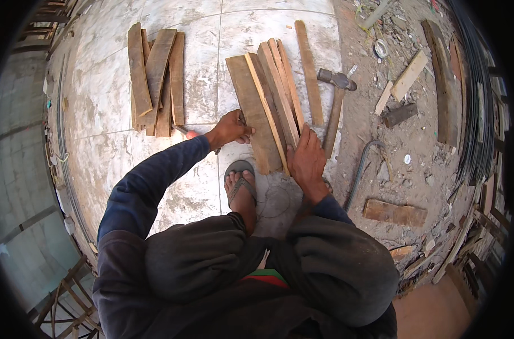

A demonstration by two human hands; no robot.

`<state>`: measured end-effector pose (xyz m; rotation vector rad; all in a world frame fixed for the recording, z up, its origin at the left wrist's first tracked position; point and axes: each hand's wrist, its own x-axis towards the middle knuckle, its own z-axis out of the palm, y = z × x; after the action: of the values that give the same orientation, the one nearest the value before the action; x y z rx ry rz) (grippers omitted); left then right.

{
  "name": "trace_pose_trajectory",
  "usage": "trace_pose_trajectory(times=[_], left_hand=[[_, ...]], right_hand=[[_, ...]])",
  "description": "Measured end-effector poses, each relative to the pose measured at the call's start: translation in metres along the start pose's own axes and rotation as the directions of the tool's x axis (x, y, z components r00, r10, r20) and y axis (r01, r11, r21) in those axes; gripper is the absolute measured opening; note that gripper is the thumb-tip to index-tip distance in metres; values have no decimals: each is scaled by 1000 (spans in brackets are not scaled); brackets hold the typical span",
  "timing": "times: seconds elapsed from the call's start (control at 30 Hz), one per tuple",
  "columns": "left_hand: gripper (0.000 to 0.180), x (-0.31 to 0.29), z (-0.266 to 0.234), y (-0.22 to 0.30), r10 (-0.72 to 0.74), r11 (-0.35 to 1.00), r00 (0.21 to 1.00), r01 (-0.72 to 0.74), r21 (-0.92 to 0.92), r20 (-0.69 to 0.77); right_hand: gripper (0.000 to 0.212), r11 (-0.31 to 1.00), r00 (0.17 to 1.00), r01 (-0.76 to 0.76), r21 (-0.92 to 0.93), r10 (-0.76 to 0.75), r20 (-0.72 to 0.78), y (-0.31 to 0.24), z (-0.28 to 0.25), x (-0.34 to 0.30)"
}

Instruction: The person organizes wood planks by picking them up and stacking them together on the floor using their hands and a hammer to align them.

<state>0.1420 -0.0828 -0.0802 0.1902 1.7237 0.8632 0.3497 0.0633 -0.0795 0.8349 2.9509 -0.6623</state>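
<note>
A bundle of wooden planks lies on the pale floor before me, with a wide brown plank point(256, 107) on its left side. A thin light strip of wood point(265, 104) rests along that plank, and several narrower boards point(279, 79) fan out to the right. My left hand point(230, 129) is closed at the wide plank's left edge, fingertips against it. Something thin and dark shows around the fist, too small to name. My right hand point(307, 158) wraps the near ends of the narrower boards, its thumb by the light strip.
A hammer point(336, 101) lies right of the bundle, beside a single plank point(309, 73). Another stack of planks point(158, 79) is at the far left, with a small red object point(192, 134) near it. Rubble, wood scraps point(395, 212) and a bent metal bar point(358, 175) lie at right.
</note>
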Motion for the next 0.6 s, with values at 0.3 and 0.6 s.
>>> trace_pose_trajectory(times=[0.3, 0.6], left_hand=[[36, 8, 2, -4, -74, 975, 995, 58, 216, 66], [52, 6, 10, -28, -59, 998, 997, 61, 33, -54]], right_hand=[[85, 985, 994, 106, 135, -105, -18, 9, -7, 1], [96, 975, 998, 32, 219, -41, 37, 15, 0, -4]])
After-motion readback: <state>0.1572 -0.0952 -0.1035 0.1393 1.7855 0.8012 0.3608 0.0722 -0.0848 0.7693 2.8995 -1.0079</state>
